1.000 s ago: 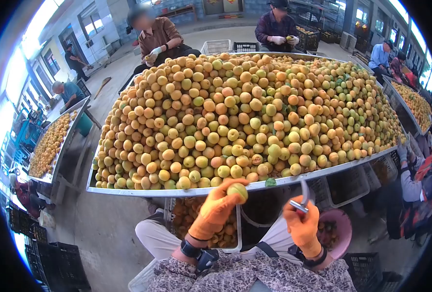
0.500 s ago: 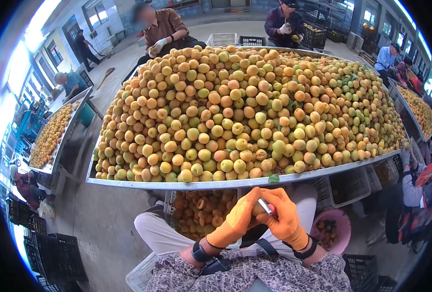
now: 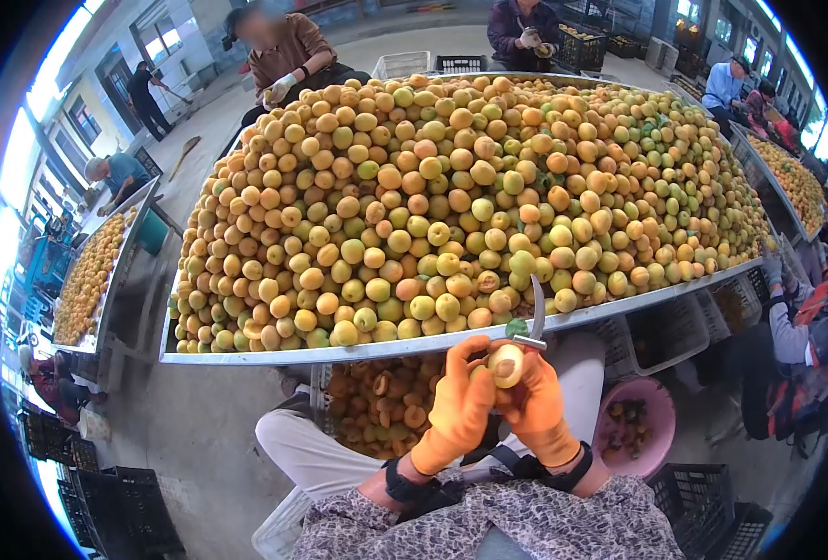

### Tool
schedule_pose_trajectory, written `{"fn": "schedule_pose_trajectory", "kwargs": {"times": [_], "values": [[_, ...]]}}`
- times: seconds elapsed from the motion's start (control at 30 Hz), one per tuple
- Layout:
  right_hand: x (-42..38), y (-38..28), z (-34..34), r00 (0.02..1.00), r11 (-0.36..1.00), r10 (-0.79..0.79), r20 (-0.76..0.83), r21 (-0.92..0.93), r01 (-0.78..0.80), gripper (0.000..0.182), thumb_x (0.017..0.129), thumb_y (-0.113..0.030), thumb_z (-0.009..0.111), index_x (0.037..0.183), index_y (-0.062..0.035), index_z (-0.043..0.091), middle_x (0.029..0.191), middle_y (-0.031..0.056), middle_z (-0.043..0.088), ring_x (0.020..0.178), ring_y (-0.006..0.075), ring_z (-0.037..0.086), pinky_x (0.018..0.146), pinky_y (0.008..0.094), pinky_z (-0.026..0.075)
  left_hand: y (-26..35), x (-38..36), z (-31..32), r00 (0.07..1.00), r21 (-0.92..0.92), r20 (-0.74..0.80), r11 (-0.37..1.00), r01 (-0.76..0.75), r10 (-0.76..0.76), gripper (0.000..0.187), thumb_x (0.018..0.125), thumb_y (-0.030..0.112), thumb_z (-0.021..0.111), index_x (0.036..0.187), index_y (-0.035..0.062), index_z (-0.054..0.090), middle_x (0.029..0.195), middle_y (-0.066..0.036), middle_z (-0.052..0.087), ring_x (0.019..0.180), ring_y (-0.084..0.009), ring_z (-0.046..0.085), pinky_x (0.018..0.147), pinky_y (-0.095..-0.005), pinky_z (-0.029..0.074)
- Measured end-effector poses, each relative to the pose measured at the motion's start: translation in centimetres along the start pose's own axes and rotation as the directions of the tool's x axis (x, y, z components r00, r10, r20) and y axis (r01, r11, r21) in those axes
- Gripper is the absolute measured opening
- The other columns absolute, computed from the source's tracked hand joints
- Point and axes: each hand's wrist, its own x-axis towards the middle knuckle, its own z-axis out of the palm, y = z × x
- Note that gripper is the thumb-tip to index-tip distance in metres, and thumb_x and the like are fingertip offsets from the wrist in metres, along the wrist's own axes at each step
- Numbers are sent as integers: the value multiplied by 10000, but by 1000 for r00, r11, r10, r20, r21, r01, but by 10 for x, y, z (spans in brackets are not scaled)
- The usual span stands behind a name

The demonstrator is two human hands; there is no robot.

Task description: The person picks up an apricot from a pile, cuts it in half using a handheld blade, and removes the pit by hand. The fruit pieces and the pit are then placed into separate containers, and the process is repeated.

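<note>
My left hand (image 3: 459, 399), in an orange glove, is closed around an apricot (image 3: 506, 365) that is cut open, its pale flesh and brown stone hollow facing up. Beside it my right hand (image 3: 542, 411), gloved the same way, is closed on a small curved knife (image 3: 538, 308) whose blade points up toward the table edge. The right fingers also touch the apricot's side. Both hands are above my lap, just in front of the metal-edged table (image 3: 386, 353) heaped with whole apricots (image 3: 414, 224). The knife's handle is mostly hidden by the fingers.
Below the table edge, a crate holds cut apricots (image 3: 381, 403). A pink basin (image 3: 661, 425) with dark scraps stands at my right, near black crates (image 3: 694, 504). Co-workers sit across the table and at right; a second fruit table (image 3: 97, 271) stands left.
My hands have turned the apricot so its cut face shows. The knife blade has swung upward, away from the fruit. The whole view has shifted slightly.
</note>
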Motion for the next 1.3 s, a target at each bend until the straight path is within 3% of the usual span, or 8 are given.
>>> {"fn": "schedule_pose_trajectory", "kwargs": {"times": [0.03,0.07,0.2,0.37,0.43,0.7,1.07,1.3], "values": [[0,-6,-2,996,996,22,91,85,-30,525,915,-410,635,1224,5,548,1028,110,650,600,96,533,378,206,353,0,1,1,964,-220,9,940,260,-265,429,994,389,469,1282,71,472,782,-15,599,575,-115,518,539,-252,426],[-1,-10,0,996,996,19,89,81,-27,525,915,-410,635,1224,5,548,1028,110,650,600,96,533,378,206,353,3,0,2,926,-627,80,703,335,-369,419,973,447,499,1213,102,498,763,-19,569,557,-95,494,483,-247,384],[-6,-16,9,985,997,32,171,69,-45,648,838,-418,720,1261,23,505,1116,172,631,534,98,516,380,179,351,-5,3,-35,903,-742,335,515,430,-270,494,950,586,438,1018,103,512,716,-80,532,505,-155,426,431,-253,317],[-3,-14,8,961,996,90,262,-20,-88,685,796,-394,778,1243,43,499,1067,159,625,520,78,518,386,165,358,-2,-12,-65,911,-614,375,690,384,-173,232,967,325,525,986,95,495,755,-62,570,595,-127,520,482,-217,366],[-2,-11,12,954,994,110,278,-36,-104,627,818,-364,767,1221,43,512,1001,139,631,514,73,510,388,165,357,14,-20,-72,841,-594,403,595,541,-362,180,943,250,568,962,85,499,801,-77,613,620,-125,546,497,-210,390],[-2,2,29,941,945,276,195,-234,-229,290,881,-139,672,1107,19,584,775,37,599,545,64,508,396,175,331,23,-31,-79,834,-379,349,749,543,-428,253,942,272,560,976,21,567,820,-95,644,670,-132,598,558,-232,444],[-5,7,23,949,874,273,160,-454,-175,332,833,-3,682,1153,-5,593,782,13,604,522,56,500,422,177,364,5,-29,-77,758,-334,390,687,645,-523,316,915,396,620,964,88,573,777,1,631,641,-60,589,493,-158,402],[0,5,21,945,834,277,172,-532,-147,428,774,-16,756,1165,3,584,840,29,648,507,56,502,419,185,383,-8,-18,-76,711,-407,455,586,701,-536,213,861,248,675,922,91,544,741,-40,587,550,-99,560,395,-186,344]]}}
